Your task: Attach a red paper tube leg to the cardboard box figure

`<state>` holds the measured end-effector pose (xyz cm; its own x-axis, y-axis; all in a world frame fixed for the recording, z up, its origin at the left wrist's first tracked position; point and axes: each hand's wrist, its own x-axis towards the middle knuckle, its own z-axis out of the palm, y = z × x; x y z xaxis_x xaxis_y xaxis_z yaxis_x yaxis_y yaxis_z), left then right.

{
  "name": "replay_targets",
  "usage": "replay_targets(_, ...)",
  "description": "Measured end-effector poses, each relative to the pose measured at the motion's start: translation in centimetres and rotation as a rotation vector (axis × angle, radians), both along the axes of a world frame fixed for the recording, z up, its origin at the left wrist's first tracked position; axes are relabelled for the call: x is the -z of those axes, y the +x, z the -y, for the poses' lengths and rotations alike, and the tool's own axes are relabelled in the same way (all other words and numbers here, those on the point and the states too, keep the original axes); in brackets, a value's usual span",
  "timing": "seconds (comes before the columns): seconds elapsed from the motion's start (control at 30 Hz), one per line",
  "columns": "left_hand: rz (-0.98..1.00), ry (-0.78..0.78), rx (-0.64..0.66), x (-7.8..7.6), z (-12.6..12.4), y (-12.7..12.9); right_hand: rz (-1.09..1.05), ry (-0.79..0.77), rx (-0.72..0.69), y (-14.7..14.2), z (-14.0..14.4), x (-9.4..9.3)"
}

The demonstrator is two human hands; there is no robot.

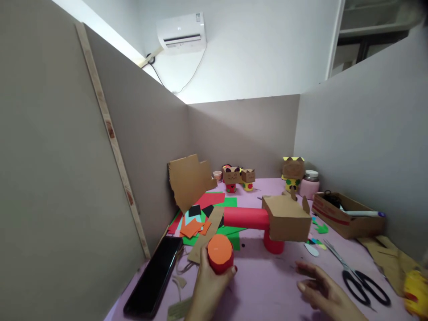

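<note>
My left hand [216,285] is wrapped round a short red cylinder with an orange top [220,248], held upright over the front of the table. Free of any object, my right hand [321,287] hovers at the lower right with its fingers apart and slightly curled. Just beyond the hands stands a cardboard box with two pointed ears [286,216], resting on a red base [274,243]. A red paper tube [245,218] reaches leftward from the box. Black-handled scissors [359,278] lie to the right of my right hand.
A black phone [154,276] lies at left, near coloured paper sheets [214,199] and upright cardboard [190,180]. Small cardboard figures [231,178] stand at the back. On the right are a pink jar [309,185], an open cardboard box [347,220] and paper scraps. Grey partitions [244,133] enclose the table.
</note>
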<state>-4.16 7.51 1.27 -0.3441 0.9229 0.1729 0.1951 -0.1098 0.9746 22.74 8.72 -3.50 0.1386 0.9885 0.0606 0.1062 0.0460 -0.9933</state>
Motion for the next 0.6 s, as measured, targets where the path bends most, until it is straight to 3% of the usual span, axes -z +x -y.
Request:
replay_targets(0.13, -0.046, 0.001, -0.041, 0.3, -2.3, -0.9, 0.018, -0.061, -0.029, -0.4, -3.7, 0.1)
replay_targets(0.23, -0.065, -0.014, -0.045, 0.4, -3.4, -1.3, 0.052, 0.025, 0.038, -1.5, -5.1, -0.1)
replay_targets(0.43, -0.081, -0.046, -0.017, -0.2, -3.6, -0.9, 0.069, 0.083, 0.068, -4.4, -6.8, -0.5)
replay_targets(0.6, -0.081, -0.044, -0.057, 0.6, -3.8, -0.8, 0.11, 0.154, 0.19, -5.8, -7.9, -1.7)
